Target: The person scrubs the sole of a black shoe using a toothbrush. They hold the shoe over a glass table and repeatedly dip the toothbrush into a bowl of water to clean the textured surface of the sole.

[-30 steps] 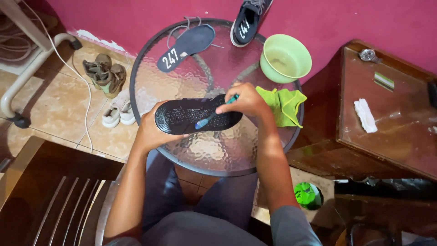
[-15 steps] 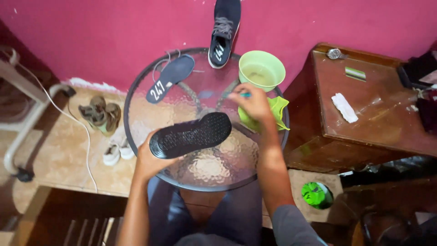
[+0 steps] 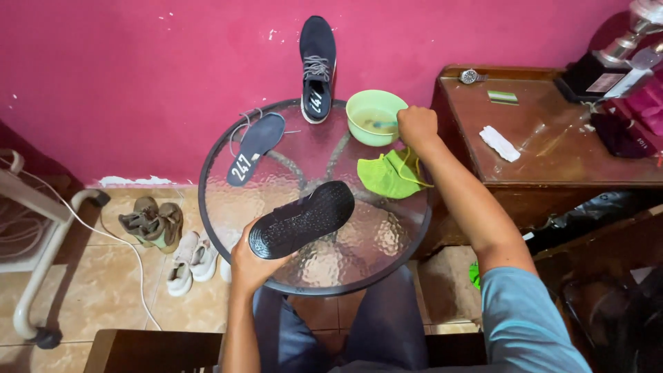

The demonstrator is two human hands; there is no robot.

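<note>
Left hand (image 3: pixel 250 261) grips the black insole (image 3: pixel 302 219) by its near rounded end, thumb on top, fingers wrapped under. The insole lies flat-ish just above the glass, stretching away from that hand toward the upper right. Its surface is matte black, covered in a fine dotted or perforated texture, with a raised rim around the rounded end. Shape is long and narrow, slightly waisted in the middle.

Right hand (image 3: pixel 416 126) is closed in a fist at the rim of the green bowl (image 3: pixel 376 117), which sits directly to its left. A thin blue-green handle shows inside the bowl, running from the fist; whether the fingers clamp it cannot be made out for certain. The bowl holds a pale liquid.

Just below the right hand, a crumpled lime-green cloth (image 3: pixel 387 175) lies on the round glass table (image 3: pixel 228 207), between that hand and the far tip of the black insole.

Beyond the left hand, up and away, a second dark blue insole (image 3: pixel 257 148) lies flat near the far rim. A dark sneaker (image 3: pixel 318 68) stands toe-up against the pink wall (image 3: pixel 138 76), left of the bowl.

On the tiled floor left of the left hand: an olive pair of shoes (image 3: pixel 152 222) and small white ones (image 3: pixel 192 261).
</note>
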